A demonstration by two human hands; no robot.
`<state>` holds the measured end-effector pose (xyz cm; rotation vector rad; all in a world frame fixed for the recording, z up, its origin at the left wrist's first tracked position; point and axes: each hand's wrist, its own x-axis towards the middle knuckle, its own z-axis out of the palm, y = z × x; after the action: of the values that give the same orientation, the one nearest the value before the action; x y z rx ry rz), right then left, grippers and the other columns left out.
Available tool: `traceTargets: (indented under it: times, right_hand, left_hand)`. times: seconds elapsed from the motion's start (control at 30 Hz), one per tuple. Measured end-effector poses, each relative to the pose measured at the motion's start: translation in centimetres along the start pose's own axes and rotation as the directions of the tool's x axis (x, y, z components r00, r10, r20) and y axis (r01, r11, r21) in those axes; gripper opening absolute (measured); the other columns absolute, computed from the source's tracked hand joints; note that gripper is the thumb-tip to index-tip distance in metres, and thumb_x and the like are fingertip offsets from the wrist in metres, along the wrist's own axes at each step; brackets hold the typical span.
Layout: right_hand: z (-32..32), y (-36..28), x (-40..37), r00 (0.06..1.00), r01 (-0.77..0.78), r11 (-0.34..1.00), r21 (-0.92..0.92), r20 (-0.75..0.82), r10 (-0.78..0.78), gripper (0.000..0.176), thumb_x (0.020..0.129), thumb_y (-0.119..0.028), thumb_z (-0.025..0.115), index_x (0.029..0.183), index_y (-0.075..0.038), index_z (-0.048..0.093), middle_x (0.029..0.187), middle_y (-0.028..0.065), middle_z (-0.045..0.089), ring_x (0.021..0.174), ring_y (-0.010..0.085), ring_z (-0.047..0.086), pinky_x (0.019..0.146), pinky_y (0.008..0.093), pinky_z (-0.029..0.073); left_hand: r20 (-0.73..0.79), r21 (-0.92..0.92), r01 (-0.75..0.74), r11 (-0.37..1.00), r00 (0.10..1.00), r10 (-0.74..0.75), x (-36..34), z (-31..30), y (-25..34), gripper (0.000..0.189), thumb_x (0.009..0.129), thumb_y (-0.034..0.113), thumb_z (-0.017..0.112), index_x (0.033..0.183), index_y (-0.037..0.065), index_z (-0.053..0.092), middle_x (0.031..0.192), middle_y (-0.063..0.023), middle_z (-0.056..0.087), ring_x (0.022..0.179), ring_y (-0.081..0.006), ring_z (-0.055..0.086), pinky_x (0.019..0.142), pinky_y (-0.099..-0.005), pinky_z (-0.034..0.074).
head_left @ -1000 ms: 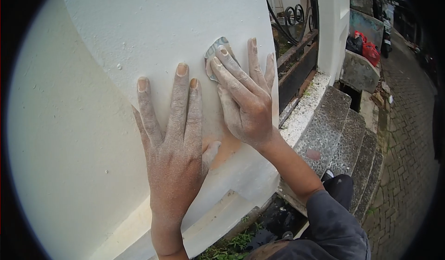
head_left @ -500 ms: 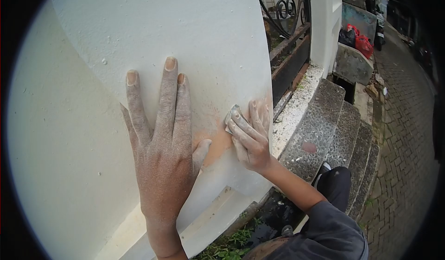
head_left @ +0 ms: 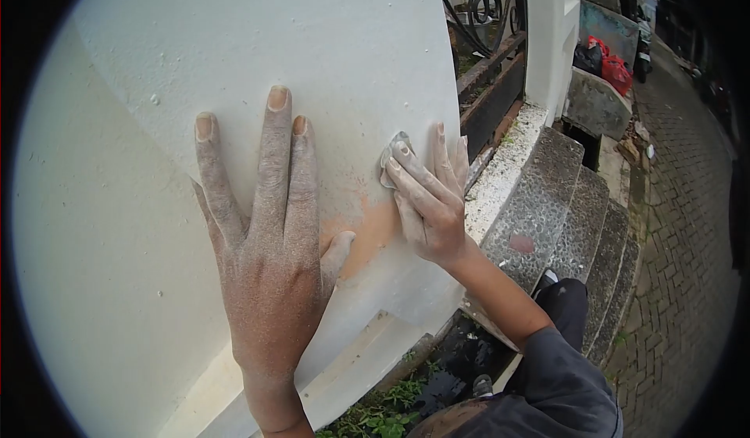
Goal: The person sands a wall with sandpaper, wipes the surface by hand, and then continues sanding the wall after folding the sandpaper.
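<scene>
Flat against the white wall (head_left: 351, 39), my left hand (head_left: 277, 243) has its dusty fingers spread and holds nothing. To its right, my right hand (head_left: 430, 196) presses a small grey folded pad (head_left: 388, 168) on the wall near its right edge. The index and middle fingers lie over the pad, while the other fingers point upward. An orange-brown patch (head_left: 371, 239) of bare surface shows between the two hands, just below the pad. Pale dust coats both hands.
A dark metal gate (head_left: 492, 98) stands right of the wall. Speckled stone steps (head_left: 531, 211) descend beside it, with my leg (head_left: 564, 309) over them. Further right are red and black bags (head_left: 616, 72) and a paved lane (head_left: 680, 203). Green plants (head_left: 391, 407) grow below.
My right hand has moved up along the wall with the pad. My left hand remains flat on the wall, appearing slightly further left as the view shifted a little.
</scene>
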<state>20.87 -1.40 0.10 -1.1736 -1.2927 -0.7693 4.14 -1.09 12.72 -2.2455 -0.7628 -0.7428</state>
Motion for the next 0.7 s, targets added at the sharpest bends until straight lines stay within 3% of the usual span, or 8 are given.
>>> traceTargets:
  times: [0.1,0.17,0.27,0.3,0.43,0.53,0.67,0.7]
  right_hand:
    - [-0.2,-0.6,4.1,0.997,-0.032,0.999,0.039,-0.067,0.034,0.031,0.079,-0.007,0.061,0.109,-0.014,0.065,0.124,0.0023,0.056,0.131,0.0388,0.03,0.106,0.0587,-0.002]
    - [-0.1,-0.8,2.7,0.997,-0.064,0.992,0.109,-0.046,0.07,0.031,0.079,-0.007,0.061,0.109,-0.014,0.065,0.124,0.002,0.057,0.131,0.039,0.029,0.106,0.0588,-0.002]
    - [0.6,0.4,-5.1,0.989,-0.145,0.986,0.083,0.051,0.141,0.031,0.079,-0.007,0.061,0.11,-0.014,0.064,0.124,0.0014,0.056,0.133,0.0391,0.026,0.106,0.0588,-0.003]
    - [0.4,0.7,-4.8,0.993,-0.098,0.995,0.033,0.063,0.096,0.032,0.079,-0.008,0.061,0.11,-0.013,0.064,0.125,0.0015,0.056,0.133,0.0389,0.025,0.106,0.0584,-0.002]
    - [-0.5,0.2,5.1,0.996,0.026,0.999,-0.02,-0.088,-0.028,0.032,0.079,-0.007,0.061,0.11,-0.014,0.064,0.125,0.0026,0.056,0.132,0.0393,0.027,0.105,0.0595,0.001]
    - [-0.1,0.1,3.7,0.998,-0.023,0.998,0.058,-0.055,0.027,0.031,0.079,-0.008,0.061,0.109,-0.014,0.065,0.124,0.003,0.057,0.132,0.0396,0.027,0.105,0.06,0.001]
    - [0.5,1.7,-5.3,0.992,-0.127,0.986,0.105,0.019,0.125,0.031,0.079,-0.007,0.061,0.11,-0.015,0.065,0.123,0.0036,0.058,0.133,0.0375,0.027,0.105,0.0595,0.002]
    - [0.0,1.7,-4.0,0.996,-0.08,0.997,-0.013,0.03,0.08,0.03,0.079,-0.007,0.061,0.108,-0.013,0.065,0.123,0.0038,0.058,0.132,0.0384,0.028,0.105,0.0595,0.003]
  left_hand:
    - [-0.006,-0.009,-0.013,1.0,1.0,0.013,0.0,0.2,-0.1,0.105,0.042,0.02,0.081,0.136,0.012,0.036,0.146,-0.0007,0.028,0.137,-0.0345,0.009,0.112,-0.0457,0.024]
    - [-0.013,0.0,-0.018,1.0,1.0,0.018,-0.1,0.3,-0.1,0.104,0.044,0.021,0.08,0.136,0.012,0.036,0.146,-0.001,0.028,0.137,-0.0348,0.008,0.112,-0.0459,0.023]
    - [0.019,-0.006,-0.007,1.0,1.0,0.007,0.0,0.0,-0.1,0.103,0.045,0.022,0.08,0.137,0.012,0.035,0.146,-0.0012,0.028,0.137,-0.0359,0.008,0.112,-0.047,0.023]
    - [0.01,0.002,-0.004,1.0,1.0,0.004,0.1,0.0,-0.1,0.103,0.045,0.022,0.08,0.137,0.012,0.035,0.146,-0.0012,0.028,0.137,-0.036,0.007,0.112,-0.0471,0.022]
    - [-0.018,-0.004,-0.031,1.0,0.999,0.031,0.0,0.3,-0.2,0.103,0.045,0.022,0.08,0.137,0.012,0.034,0.147,-0.0014,0.028,0.137,-0.0363,0.007,0.112,-0.0472,0.022]
    - [-0.009,0.005,-0.025,1.0,1.0,0.025,0.0,0.4,-0.1,0.103,0.046,0.022,0.08,0.137,0.012,0.034,0.147,-0.0015,0.027,0.137,-0.0361,0.007,0.112,-0.047,0.021]
    - [0.002,0.026,-0.026,0.999,1.0,0.026,-0.1,0.2,-0.1,0.103,0.046,0.023,0.08,0.137,0.013,0.034,0.147,-0.0013,0.027,0.137,-0.0363,0.007,0.112,-0.0475,0.022]
    - [-0.008,0.013,-0.015,1.0,1.0,0.015,0.0,0.2,-0.1,0.103,0.045,0.023,0.08,0.137,0.013,0.035,0.147,-0.0012,0.027,0.137,-0.0362,0.007,0.112,-0.0475,0.022]
